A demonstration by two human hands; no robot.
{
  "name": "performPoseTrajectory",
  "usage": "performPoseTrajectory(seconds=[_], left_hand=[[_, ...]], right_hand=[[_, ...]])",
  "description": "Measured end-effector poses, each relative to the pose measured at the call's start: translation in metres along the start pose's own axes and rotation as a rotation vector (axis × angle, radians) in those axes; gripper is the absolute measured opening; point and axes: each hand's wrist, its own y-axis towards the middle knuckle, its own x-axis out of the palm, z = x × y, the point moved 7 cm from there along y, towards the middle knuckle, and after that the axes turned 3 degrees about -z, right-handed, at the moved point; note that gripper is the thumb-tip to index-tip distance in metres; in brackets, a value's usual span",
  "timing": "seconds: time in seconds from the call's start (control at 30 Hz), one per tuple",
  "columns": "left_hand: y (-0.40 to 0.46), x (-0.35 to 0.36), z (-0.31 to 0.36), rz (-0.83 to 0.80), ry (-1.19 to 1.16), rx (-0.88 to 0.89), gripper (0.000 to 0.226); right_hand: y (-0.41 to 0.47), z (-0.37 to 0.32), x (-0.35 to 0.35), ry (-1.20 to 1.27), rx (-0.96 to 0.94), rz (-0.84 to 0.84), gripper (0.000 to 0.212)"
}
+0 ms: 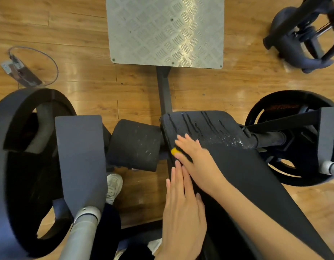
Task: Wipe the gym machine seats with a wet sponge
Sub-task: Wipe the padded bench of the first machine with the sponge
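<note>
Wooden plank floor [78,21] underneath, warm brown with glare patches. Over it, black padded seat [237,166] of the gym machine, sloping from lower right up to a rounded end at centre, streaked with dark wet runs and a speckle of droplets near its upper part. Yellow sponge [174,151] at the seat's left edge, mostly hidden, only a small corner peeking out. Right hand [196,158] laid over the sponge, fingers curved across it and pressing it against the padding. Left hand [182,209] just below, flat with straight fingers together, resting along the seat's left edge, grasping nothing. Left of the seat, black foam roller pad [135,145], flecked with pale marks. Farther left, large black weight plate [21,166] and a grey metal handle [81,233]; another weight plate [294,139] at right. White shoe [113,186] on the floor beside the roller. Above, ridged metal footplate [165,30] on a dark post.
</note>
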Motion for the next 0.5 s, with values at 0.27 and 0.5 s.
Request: performPoseTrajectory(seconds=[0.27,0.5], left_hand=[[0.002,0.003,0.002,-0.026,0.073,-0.008,0.067],[0.004,0.007,0.0,-0.015,0.142,0.011,0.085]], right_hand=[[0.037,0.01,-0.007,-0.04,0.075,0.045,0.046],[-0.003,0.03,-0.013,-0.096,0.018,0.091,0.045]])
